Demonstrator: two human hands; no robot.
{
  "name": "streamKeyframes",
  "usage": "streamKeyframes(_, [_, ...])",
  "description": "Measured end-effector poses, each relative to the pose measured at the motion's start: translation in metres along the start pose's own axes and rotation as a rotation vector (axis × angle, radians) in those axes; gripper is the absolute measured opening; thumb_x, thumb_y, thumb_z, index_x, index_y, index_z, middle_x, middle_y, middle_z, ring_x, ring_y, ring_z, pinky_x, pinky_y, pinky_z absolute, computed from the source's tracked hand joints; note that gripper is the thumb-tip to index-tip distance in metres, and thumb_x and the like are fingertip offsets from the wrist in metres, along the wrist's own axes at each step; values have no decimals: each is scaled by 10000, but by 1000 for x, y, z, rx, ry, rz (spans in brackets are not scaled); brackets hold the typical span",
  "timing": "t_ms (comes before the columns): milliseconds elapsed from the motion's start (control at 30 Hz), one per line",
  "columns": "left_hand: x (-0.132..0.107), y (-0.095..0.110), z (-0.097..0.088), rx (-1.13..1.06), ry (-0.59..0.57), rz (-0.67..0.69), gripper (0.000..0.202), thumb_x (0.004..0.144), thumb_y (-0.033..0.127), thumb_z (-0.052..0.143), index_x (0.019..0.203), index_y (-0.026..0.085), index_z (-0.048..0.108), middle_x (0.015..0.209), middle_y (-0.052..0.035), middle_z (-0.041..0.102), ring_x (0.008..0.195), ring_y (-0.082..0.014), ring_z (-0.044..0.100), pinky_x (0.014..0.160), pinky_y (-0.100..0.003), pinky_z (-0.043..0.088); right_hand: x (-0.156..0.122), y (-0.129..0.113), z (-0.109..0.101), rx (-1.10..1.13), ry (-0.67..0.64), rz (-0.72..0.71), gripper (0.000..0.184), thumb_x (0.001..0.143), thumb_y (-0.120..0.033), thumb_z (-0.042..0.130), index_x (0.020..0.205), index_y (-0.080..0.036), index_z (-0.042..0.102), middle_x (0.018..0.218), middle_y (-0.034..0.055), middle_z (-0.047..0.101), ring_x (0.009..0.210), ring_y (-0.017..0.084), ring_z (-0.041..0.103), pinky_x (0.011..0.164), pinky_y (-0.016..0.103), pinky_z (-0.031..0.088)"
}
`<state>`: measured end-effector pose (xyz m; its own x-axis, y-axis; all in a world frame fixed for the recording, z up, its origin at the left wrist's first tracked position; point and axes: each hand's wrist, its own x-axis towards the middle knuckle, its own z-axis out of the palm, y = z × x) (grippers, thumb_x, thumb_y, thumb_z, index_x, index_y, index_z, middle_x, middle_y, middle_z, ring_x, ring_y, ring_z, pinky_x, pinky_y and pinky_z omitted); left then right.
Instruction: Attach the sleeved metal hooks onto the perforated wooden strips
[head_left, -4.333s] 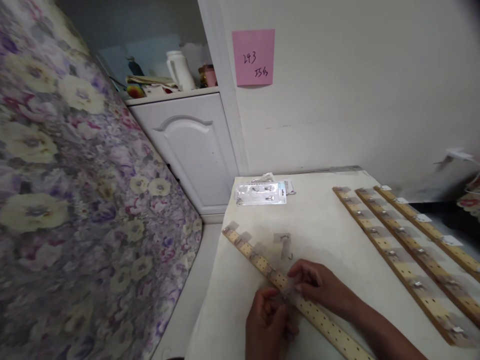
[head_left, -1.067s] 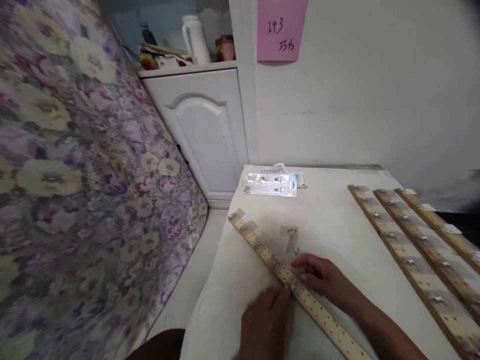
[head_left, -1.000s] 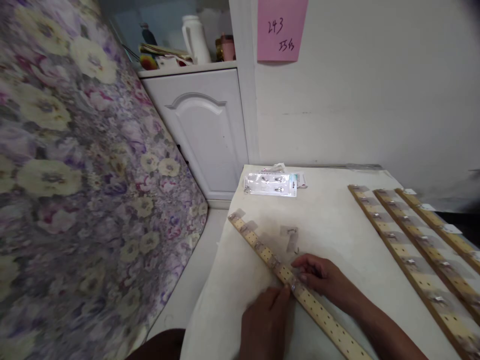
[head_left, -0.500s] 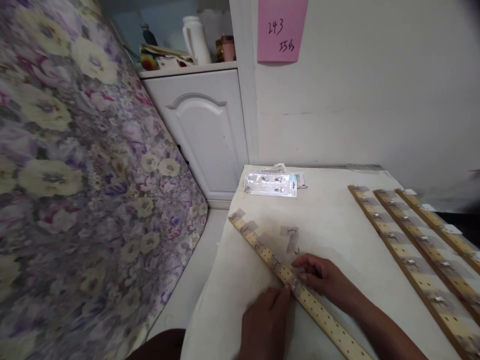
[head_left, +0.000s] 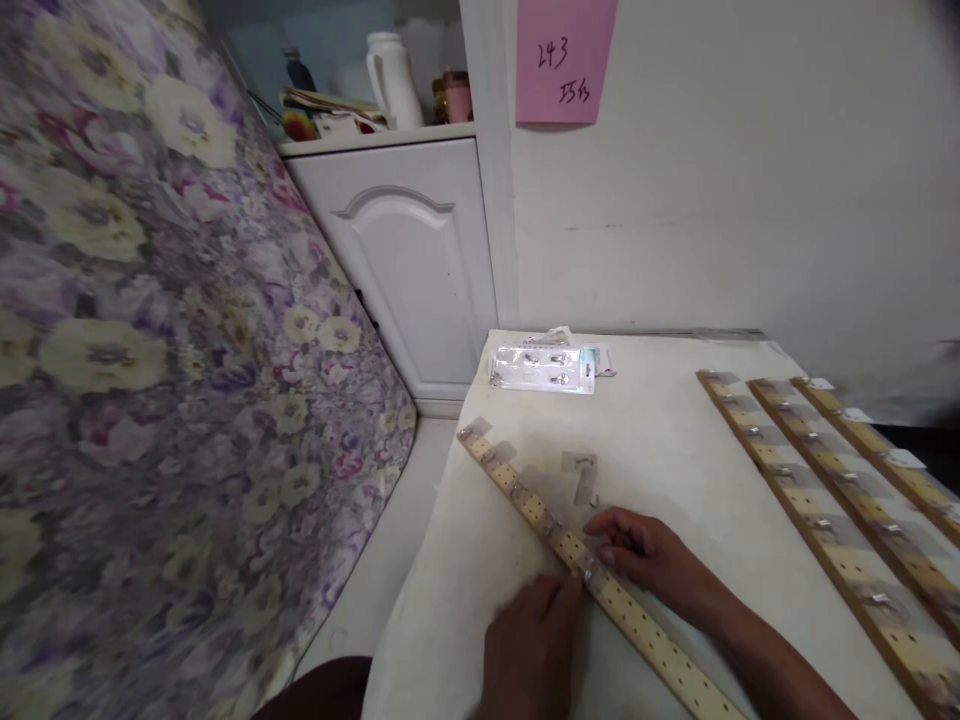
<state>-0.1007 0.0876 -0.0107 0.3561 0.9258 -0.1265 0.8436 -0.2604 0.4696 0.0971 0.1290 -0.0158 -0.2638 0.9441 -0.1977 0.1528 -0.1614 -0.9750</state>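
A pale wooden strip with rows of small holes (head_left: 634,617) lies diagonally across the table, with several small metal clips on clear plastic pieces set along its upper half. My left hand (head_left: 529,640) is at the strip's near side, its fingers pressed together and their tips on the edge by the lowest clip (head_left: 589,570). Across the strip, my right hand (head_left: 645,555) rests with curved fingers and a gap between thumb and forefinger; I see nothing between them. Just beyond it lies a loose clear plastic piece with a small metal part (head_left: 583,475).
Blister packs with metal clips (head_left: 541,369) lie at the table's back left. Several more strips with clips (head_left: 787,497) lie along the right side. A floral curtain (head_left: 187,400) hangs at left, beside a white cabinet (head_left: 409,270). A pink note (head_left: 562,60) is on the wall.
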Motion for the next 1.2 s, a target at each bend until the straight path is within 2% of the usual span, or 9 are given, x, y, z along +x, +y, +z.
streamKeyframes(333, [0,3,-5,11,-32,-9,404,928,253,351,1263,341,557,1128,-26,681,985,-246,632,793,-337,483,0,-1,0,-30,7,-14,176,789,-269,577,946,-189,594,689,-35,479,654,129,455,605,260,353])
streamKeyframes(533, [0,3,-5,17,-17,8,406,929,254,327,1238,326,580,1108,-34,687,946,-247,641,767,-349,487,-3,-3,1,-199,37,-71,151,830,-244,536,963,-209,598,750,-8,546,707,152,496,646,278,394])
streamKeyframes(733, [0,5,-6,6,-16,11,414,916,243,347,1256,321,571,1097,-36,689,950,-246,633,753,-333,480,-2,-3,4,-283,64,-57,168,779,-211,582,946,-213,604,744,-10,561,700,156,511,639,276,407])
streamKeyframes(1200, [0,9,-12,-120,19,-67,359,923,319,351,1124,320,648,1022,5,719,929,-213,638,735,-275,462,-1,-4,6,-263,99,-52,179,751,-192,586,928,-208,602,717,-14,572,687,150,525,620,260,410])
